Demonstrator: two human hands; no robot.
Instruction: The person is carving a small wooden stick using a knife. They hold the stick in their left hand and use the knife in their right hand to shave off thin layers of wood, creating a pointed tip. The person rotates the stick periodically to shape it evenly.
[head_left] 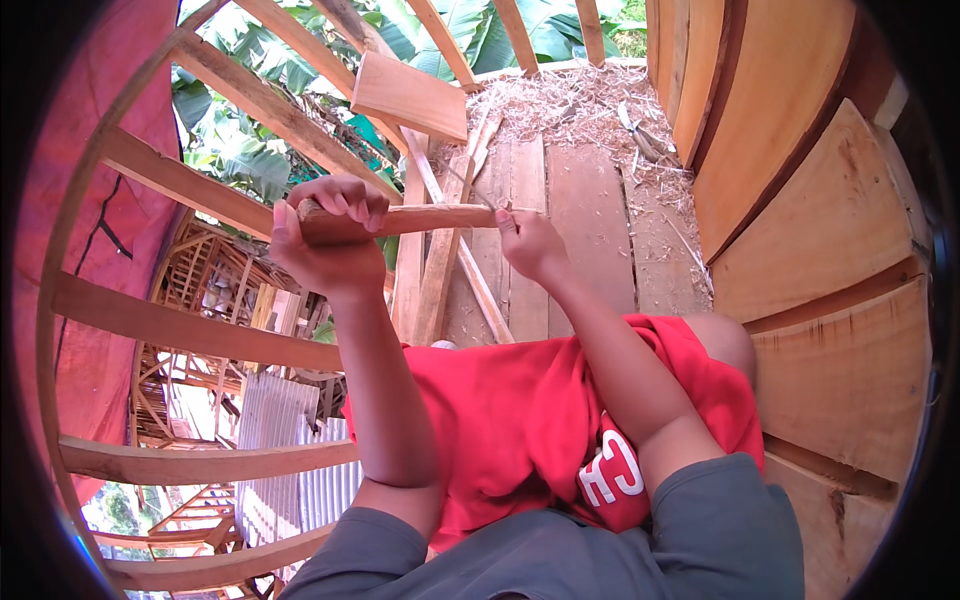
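One stick (440, 218), wooden, thick at its left end and narrower to the right; held up crosswise in front of the lap, over the floor.

Two hands, both on it. Left hand (335, 240): we note fingers curled over the thick end, closed on the wood. Right hand (532, 245): we note thumb and fingers pinching the narrow end. One thin curved strip (483, 192) beside the right hand; we cannot tell its kind, nor whether it joins the stick.

One set of red shorts (500, 410), white lettering on one leg; one grey shirt (560, 560).

One floor (590, 230) of planks, with shavings (560, 105) heaped at the far end. Several laths (480, 290), lying crossed below and beyond the stick. One board (410, 95), tilted, beyond the left hand.

One wall (830, 220) of wide boards, at our right. One row of slats (200, 325), spaced apart, at our left; past them we list a red tarp (90, 230), corrugated sheets (275, 420) and, farther forward, green leaves (490, 45).
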